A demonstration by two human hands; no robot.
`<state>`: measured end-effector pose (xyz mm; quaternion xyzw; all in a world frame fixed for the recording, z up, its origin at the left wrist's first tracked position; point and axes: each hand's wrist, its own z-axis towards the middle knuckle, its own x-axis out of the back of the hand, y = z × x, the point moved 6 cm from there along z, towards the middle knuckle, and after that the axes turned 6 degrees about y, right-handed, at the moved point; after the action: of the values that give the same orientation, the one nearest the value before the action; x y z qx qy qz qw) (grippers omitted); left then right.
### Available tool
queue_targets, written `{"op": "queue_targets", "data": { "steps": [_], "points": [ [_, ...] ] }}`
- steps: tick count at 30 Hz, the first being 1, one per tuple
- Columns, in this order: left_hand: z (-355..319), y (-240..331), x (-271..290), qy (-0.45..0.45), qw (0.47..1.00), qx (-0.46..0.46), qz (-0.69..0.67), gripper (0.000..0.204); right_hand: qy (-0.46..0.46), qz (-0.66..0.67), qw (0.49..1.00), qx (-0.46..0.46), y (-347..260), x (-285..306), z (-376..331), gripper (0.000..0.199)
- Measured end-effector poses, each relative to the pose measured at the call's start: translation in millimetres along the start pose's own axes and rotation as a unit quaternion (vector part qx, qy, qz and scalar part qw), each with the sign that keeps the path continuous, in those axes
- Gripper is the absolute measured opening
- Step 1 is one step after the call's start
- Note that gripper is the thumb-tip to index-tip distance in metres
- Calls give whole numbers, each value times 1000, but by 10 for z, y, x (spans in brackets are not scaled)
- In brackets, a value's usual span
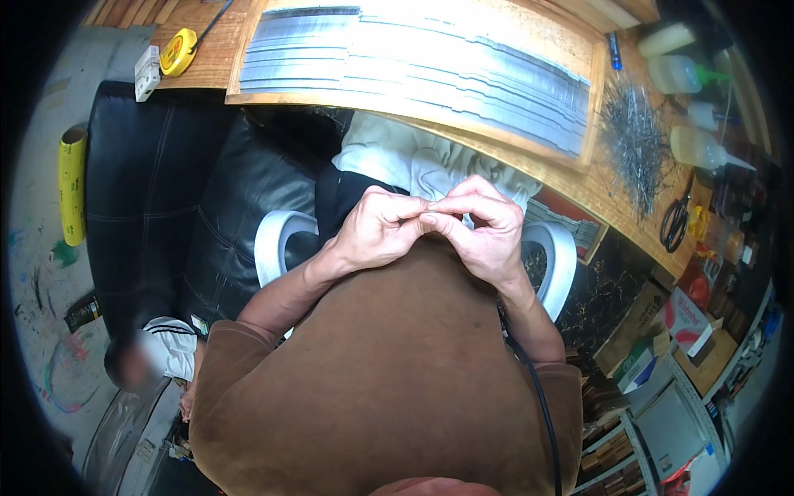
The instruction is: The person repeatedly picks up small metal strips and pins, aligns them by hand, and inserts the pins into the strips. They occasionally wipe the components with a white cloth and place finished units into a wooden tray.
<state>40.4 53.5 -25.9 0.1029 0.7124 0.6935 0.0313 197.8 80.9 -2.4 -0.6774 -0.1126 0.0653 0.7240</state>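
Observation:
My left hand (382, 227) and my right hand (486, 236) meet in front of my chest, over my lap. Thumb and forefinger are pinched on both, and the fingertips touch or nearly touch. Anything between them is too small to make out. Beyond the hands, on the wooden table, lies a shallow wooden tray (234, 93) with rows of thin grey strips (405, 62), partly washed out by glare. To its right is a loose heap of thin, dark, needle-like pieces (633, 145).
Black-handled scissors (676, 221), squeeze bottles (699, 149) and a blue marker (614, 51) lie at the table's right. A yellow tape measure (177, 53) is at its left end. A black sofa (149, 198) stands left; a person (172, 347) is at lower left. White chair arms (562, 269) flank me.

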Motion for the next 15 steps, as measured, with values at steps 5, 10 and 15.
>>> {"op": "queue_targets", "data": {
  "steps": [5, 10, 15],
  "points": [
    [10, 20, 0, 5, 1000, -4, -5, 10, 0, 1, 1000, 4, 7, 9, 6, 18],
    [10, -4, -2, -1, 1000, -4, 9, 10, -1, 7, 1000, -2, 16, 16, 12, 18],
    [22, 19, -4, 2, 1000, -6, 2, 11, -1, 6, 1000, -5, 7, 26, 17, 17]
  ]
}}
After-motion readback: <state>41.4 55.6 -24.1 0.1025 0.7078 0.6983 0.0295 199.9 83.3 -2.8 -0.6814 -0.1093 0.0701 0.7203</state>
